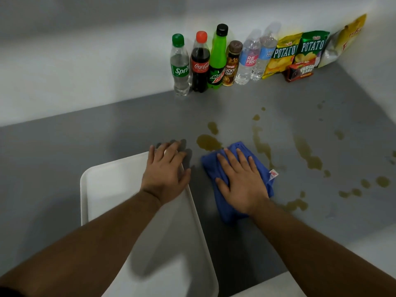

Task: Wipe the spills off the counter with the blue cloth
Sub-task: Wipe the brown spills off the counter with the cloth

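White tray (102,189) under flat left hand (166,171); right hand (240,181) flat on blue cloth (210,168) — Sprite (180,67), Coca-Cola (200,65) behind.

One head-worn wide-angle camera is looking forward and steeply down onto the flat grey worktop (96,136), sitting close above the left hand (166,176) and right hand (242,185). It is facing the pale rear wall (85,61), with the row of plastic drink bottles (216,58) at the frame's top.

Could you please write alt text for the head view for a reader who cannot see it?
The right hand presses a blue cloth flat on a grey counter beside brownish spills; the left hand spreads over a white tray's corner. Bottles and snack bags line the wall.
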The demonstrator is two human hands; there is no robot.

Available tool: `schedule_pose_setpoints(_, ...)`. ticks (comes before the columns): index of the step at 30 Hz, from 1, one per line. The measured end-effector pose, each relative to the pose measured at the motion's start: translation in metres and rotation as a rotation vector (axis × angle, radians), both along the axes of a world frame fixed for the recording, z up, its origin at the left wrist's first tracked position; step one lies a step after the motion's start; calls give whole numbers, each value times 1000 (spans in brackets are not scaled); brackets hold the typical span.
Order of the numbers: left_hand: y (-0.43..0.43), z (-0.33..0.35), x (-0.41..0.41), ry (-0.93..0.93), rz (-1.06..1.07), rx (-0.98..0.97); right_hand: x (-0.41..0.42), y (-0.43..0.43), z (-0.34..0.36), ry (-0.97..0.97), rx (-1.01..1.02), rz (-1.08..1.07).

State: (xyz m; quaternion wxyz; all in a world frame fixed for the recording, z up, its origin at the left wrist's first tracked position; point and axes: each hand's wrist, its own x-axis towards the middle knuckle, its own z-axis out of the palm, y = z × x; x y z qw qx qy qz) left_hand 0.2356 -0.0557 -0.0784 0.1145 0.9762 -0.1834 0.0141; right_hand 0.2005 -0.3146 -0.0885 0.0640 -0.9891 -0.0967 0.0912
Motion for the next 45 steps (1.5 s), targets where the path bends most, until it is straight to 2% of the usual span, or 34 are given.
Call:
schedule_pose_setpoints(4, 3, -5, 20, 39, 29, 25, 25, 28, 2, 31, -52, -101)
schedule_pose_setpoints(12, 13, -11, 21, -27, 6, 4, -3, -6, -3, 18, 17, 112)
schedule_pose_setpoints(20, 13, -11, 20, -28, 21, -7, 50, 29, -1, 33, -80, -107)
schedule_pose_setpoints(23, 13, -11, 19, -41, 38, -33, 40, 35, -3, 28, -60, -32)
schedule_pose_setpoints(27, 15, -10, 18, -76, 86, -67, 22, 1, -1, 34, -10, 109)
schedule_pose_setpoints(31, 14, -11, 18, -70, 90, -56, 45, -8, 5, 26, 9, 8)
schedule_pose_setpoints(36, 15, -14, 18, -56, 93, -56, 88, 33, 9, 38, -8, -183)
schedule_pose_setpoints(42, 15, -15, 19, -92, 102, -80, 59, 25, 11, 38, 59, 20)
schedule_pose_setpoints(45, 15, -14, 18, -96, 107, -92, 63, 7, 10, 13, 131, -8)
